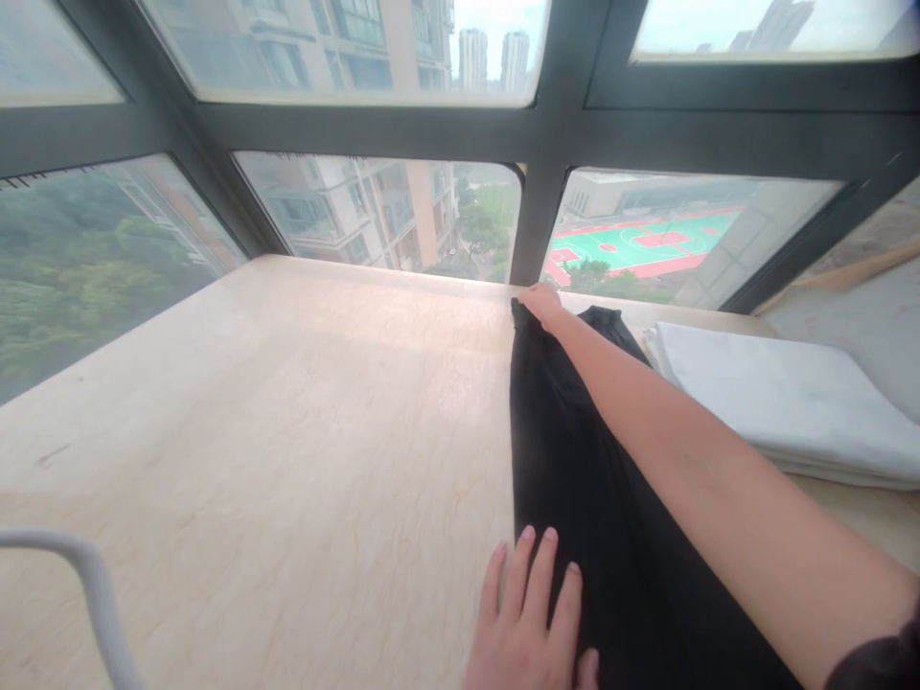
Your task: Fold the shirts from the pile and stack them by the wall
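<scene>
A black garment [567, 479] lies lengthwise on the pale marble sill [323, 431], its gathered top edge near the window. At the far end, my right hand [542, 305] grips the top left corner of the cloth, fingers closed round it; my right forearm stretches across the garment. Close to the bottom of the view, my left hand [528, 613] rests flat with its fingers spread, partly on the garment's left edge and partly on the sill.
Folded white cloth [776, 393] is stacked at the right. A white curved tube [90, 575] rises at the lower left. Dark window frames [359, 129] border the sill at the back and left.
</scene>
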A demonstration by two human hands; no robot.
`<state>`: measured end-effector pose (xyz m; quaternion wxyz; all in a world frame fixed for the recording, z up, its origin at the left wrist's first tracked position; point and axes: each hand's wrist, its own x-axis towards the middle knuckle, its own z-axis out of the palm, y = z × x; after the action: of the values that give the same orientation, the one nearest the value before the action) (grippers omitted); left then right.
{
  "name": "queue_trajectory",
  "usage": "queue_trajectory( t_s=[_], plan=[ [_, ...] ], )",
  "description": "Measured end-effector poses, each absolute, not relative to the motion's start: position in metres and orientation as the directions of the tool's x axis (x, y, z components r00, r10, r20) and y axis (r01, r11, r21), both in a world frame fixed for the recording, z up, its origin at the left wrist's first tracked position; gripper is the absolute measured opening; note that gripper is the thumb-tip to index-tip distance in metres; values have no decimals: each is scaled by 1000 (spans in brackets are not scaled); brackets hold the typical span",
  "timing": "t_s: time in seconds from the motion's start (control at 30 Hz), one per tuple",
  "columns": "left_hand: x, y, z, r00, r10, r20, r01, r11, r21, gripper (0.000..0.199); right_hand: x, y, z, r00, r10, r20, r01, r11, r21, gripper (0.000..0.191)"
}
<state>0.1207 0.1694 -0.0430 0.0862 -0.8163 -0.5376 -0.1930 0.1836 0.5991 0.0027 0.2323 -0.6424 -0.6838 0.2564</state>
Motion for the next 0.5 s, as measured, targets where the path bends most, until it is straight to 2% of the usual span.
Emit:
queue_trajectory(
  t_s=[0.2,0.5],
  plan=[
    [121,168,-47,344,840,420,908,-412,80,51,186,603,27,-160,986,-53,822,104,-560,13],
    [122,168,-47,322,851,414,917,-390,87,51,186,616,39,-183,983,-20,903,160,-398,18]
  ],
)
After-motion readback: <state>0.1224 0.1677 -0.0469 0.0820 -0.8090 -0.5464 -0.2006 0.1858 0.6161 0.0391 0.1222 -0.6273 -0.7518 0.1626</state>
